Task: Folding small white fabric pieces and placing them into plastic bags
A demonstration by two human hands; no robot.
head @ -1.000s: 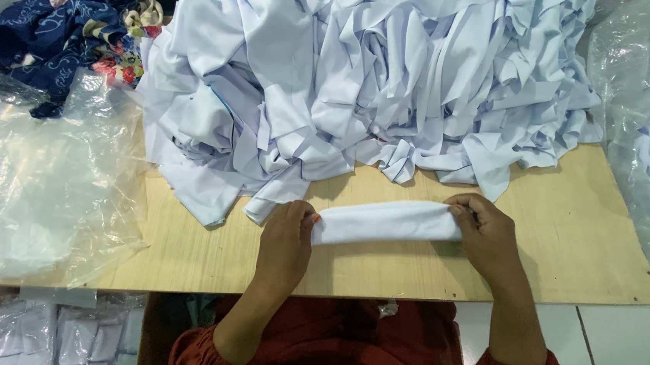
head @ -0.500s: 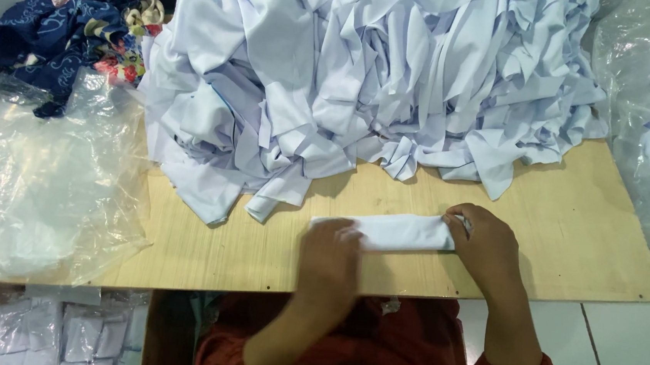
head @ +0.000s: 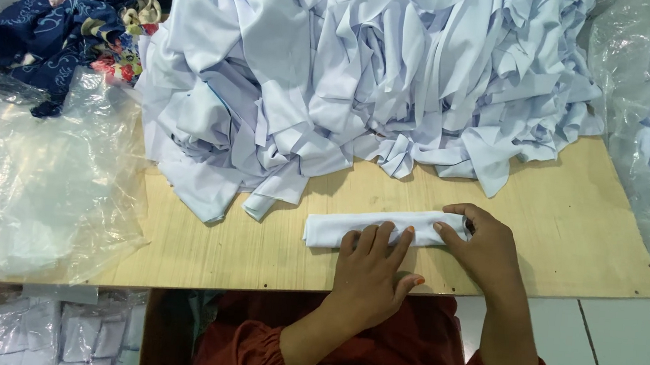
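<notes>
- Two hands rest on a folded white cloth [head: 383, 227] lying on the wooden board [head: 569, 217].
- Left hand [head: 371, 267] presses flat, fingers spread.
- Right hand [head: 484, 245] pinches the cloth's right end.
- Heap of white cloth [head: 364, 77] lies behind.

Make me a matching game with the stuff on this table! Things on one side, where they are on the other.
Things:
1. folded white strip
2. dark blue patterned cloth
3. big white fabric pile
4. clear plastic bags

Places:
A. far left corner
B. under both hands
C. left edge of the wooden board
D. across the back of the board

Pairs: 1-B, 2-A, 3-D, 4-C
</notes>
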